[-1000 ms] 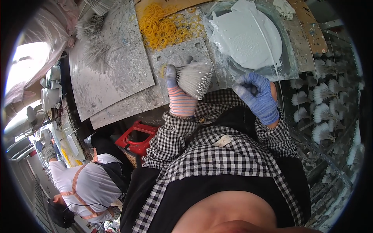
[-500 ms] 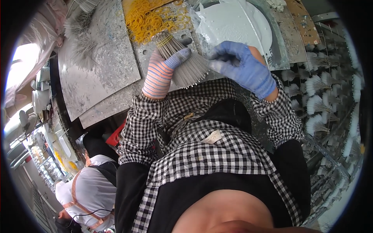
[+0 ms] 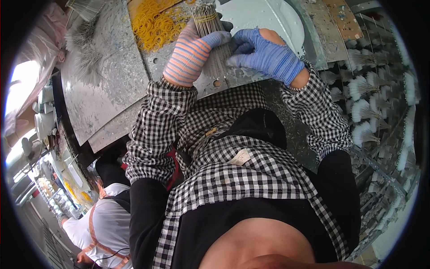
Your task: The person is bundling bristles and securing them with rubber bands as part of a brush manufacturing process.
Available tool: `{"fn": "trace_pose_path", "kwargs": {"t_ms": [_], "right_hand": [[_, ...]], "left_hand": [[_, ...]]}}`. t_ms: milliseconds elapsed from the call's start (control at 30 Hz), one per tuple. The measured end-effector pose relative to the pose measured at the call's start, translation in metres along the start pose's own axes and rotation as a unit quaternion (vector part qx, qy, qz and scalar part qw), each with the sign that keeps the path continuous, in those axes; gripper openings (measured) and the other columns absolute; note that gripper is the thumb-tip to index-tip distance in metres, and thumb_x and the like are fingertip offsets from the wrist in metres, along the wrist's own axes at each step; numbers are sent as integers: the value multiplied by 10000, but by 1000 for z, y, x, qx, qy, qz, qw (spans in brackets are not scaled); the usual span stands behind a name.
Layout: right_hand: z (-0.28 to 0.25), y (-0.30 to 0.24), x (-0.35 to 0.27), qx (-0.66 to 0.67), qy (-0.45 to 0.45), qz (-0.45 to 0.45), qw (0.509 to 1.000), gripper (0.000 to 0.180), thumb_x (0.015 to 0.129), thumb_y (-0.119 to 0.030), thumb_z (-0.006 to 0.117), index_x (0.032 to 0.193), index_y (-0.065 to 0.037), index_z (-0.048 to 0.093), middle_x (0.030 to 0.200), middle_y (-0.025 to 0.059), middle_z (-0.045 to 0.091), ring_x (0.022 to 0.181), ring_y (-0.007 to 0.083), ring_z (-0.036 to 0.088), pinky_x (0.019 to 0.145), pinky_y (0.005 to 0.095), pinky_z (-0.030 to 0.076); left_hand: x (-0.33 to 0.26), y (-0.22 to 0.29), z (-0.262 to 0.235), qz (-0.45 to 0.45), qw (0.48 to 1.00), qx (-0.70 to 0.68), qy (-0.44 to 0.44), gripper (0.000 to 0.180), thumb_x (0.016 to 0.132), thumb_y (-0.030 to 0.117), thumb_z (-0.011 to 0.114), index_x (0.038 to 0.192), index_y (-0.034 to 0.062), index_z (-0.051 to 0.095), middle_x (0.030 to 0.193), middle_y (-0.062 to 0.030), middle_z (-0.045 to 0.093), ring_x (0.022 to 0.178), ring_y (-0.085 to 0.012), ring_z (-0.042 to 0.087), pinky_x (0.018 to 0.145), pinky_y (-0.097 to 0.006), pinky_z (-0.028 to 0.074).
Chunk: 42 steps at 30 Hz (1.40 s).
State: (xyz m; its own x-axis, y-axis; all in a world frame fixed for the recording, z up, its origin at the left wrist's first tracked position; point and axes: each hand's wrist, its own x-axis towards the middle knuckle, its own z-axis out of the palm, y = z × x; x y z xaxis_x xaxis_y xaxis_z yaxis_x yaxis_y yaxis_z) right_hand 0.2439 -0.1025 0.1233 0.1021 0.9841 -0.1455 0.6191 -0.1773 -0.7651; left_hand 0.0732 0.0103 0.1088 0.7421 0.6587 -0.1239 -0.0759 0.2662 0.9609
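My left hand [image 3: 188,58], in an orange and blue striped glove, is closed round a bundle of thin wire-stemmed brushes [image 3: 207,23]. Yellow rubber bands bind the bundle near its upper end, and its looser lower end points toward me. At the right side of that lower end is my right hand [image 3: 271,56], in a blue glove with a bare finger part showing. Its thumb and fingers are bent in on the bundle's edge; the fingertips are partly hidden.
Loose yellow rubber bands [image 3: 154,27] lie beyond my left hand. A round white paste-covered surface [image 3: 251,15] is at the far side. More fine brushes [image 3: 87,62] rest on the metal sheet [image 3: 114,101]. Racked white-tipped bundles [image 3: 365,110] stand right. Another person [image 3: 105,222] is at lower left.
Both hands have moved away from me with the bundle. The bundle has turned more upright, its lower end looks narrower, and my right hand has come closer in against it.
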Motion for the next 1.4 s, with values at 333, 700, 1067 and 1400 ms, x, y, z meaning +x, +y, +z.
{"fn": "trace_pose_path", "kwargs": {"t_ms": [333, 700, 1067, 1400], "right_hand": [[-30, 31, -11, 41, 36, -30, 998, 511, 819, -352, 807, 1174, -3, 689, 1003, 150, 754, 906, 226, 734, 865, 324, 584], [-35, 85, 28, -69, 113, -14, 991, 400, 786, -358, 798, 1046, -63, 723, 954, 135, 746, 864, 253, 712, 802, 383, 558], [-20, 108, 37, -52, 102, -29, 993, 432, 800, -370, 816, 1093, -64, 728, 996, 142, 744, 923, 257, 708, 863, 376, 551], [-13, 116, 45, -220, 92, 20, 971, 438, 830, -391, 761, 1137, -81, 730, 998, 116, 761, 883, 271, 736, 853, 361, 583]], "left_hand": [[32, 8, 35, -5, 998, -39, -49, 439, 797, 105, 802, 1180, 49, 596, 1043, -64, 657, 970, -190, 642, 874, -352, 535], [88, 5, 47, 417, 721, 543, -108, 465, 649, 174, 825, 1061, 86, 628, 963, -151, 633, 985, -360, 597, 868, -460, 480], [96, -18, 37, 411, 718, 546, -130, 509, 660, 157, 806, 1125, 67, 621, 1019, -150, 635, 1023, -356, 588, 913, -452, 478], [96, -19, 38, 408, 715, 549, -144, 508, 656, 144, 807, 1120, 63, 619, 1015, -156, 637, 1006, -367, 595, 894, -450, 489]]}}
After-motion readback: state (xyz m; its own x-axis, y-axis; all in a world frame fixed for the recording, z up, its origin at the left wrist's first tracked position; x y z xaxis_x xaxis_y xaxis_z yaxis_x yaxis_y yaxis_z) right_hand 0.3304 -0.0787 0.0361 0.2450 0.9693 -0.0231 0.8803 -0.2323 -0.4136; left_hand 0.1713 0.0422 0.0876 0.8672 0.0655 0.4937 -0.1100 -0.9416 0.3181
